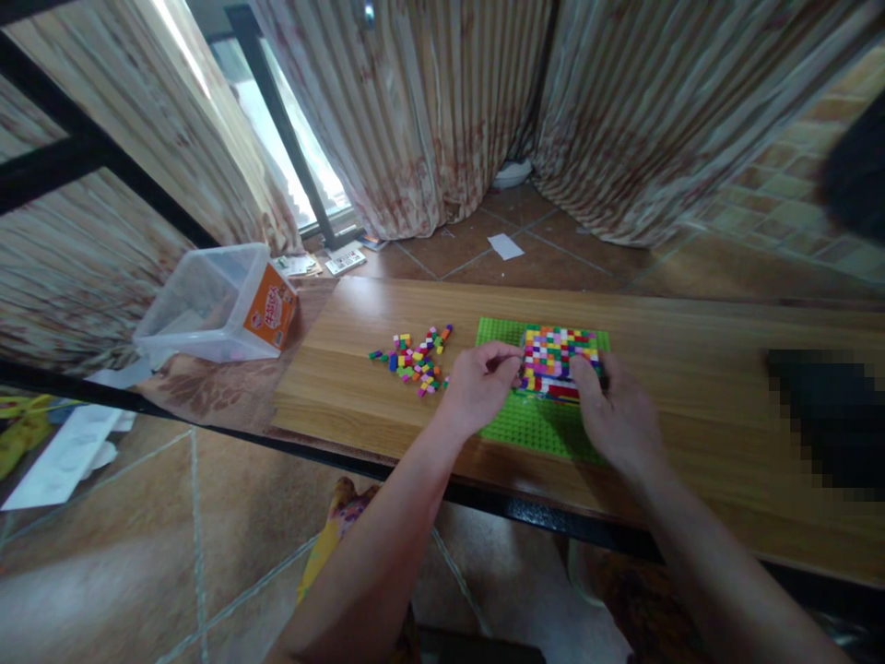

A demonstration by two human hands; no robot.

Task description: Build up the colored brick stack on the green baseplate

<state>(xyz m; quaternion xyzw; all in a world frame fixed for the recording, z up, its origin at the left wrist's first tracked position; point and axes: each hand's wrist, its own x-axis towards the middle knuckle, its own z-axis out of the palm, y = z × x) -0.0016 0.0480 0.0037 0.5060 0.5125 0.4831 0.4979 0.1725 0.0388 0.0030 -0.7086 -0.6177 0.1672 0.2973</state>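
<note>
A many-coloured block of toy building bricks (553, 355) stands on a green studded baseplate (539, 429) on the wooden table. My left hand (480, 385) is at the block's left edge, thumb and forefinger pinched together; whatever they hold is too small to make out. On the other side my right hand (622, 415) grips the block, its thumb on top and its fingers around the right edge, partly hidden. Left of my left hand lies a loose pile of small coloured bricks (415, 360).
Beyond the left end of the wooden table (705, 397) sits a clear plastic bin (200, 314) with an orange label. A blurred-out dark object (830, 415) lies at the table's right. Curtains (429, 111) hang behind, and a white paper (506, 246) is on the tiled floor.
</note>
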